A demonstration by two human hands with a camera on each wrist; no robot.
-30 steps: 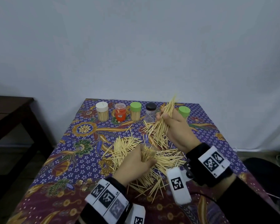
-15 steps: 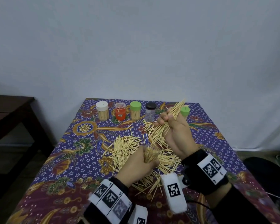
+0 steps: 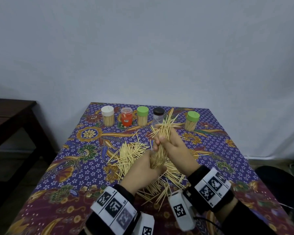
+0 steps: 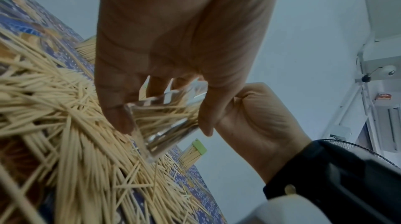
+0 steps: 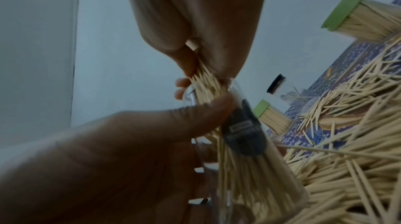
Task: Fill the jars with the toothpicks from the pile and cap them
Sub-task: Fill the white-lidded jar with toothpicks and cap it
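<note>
1. Toothpicks, a bundle [image 3: 165, 133], were pinched in the right hand [image 3: 175, 146], lower tips entering the clear jar [image 5: 256, 164].
2. The left hand [image 3: 143, 172] wrapped that jar, tilted above the pile [image 3: 134, 153].
3. Capped jars [image 3: 143, 117] lined the far table edge [image 3: 148, 104]; bare cloth [image 3: 71, 175] lay left of the pile.

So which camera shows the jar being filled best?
The right wrist view: the clear jar shows from mouth to base, toothpicks inside. The left wrist view shows only its lower end; in the head view, the left hand nearly hides it.
</note>
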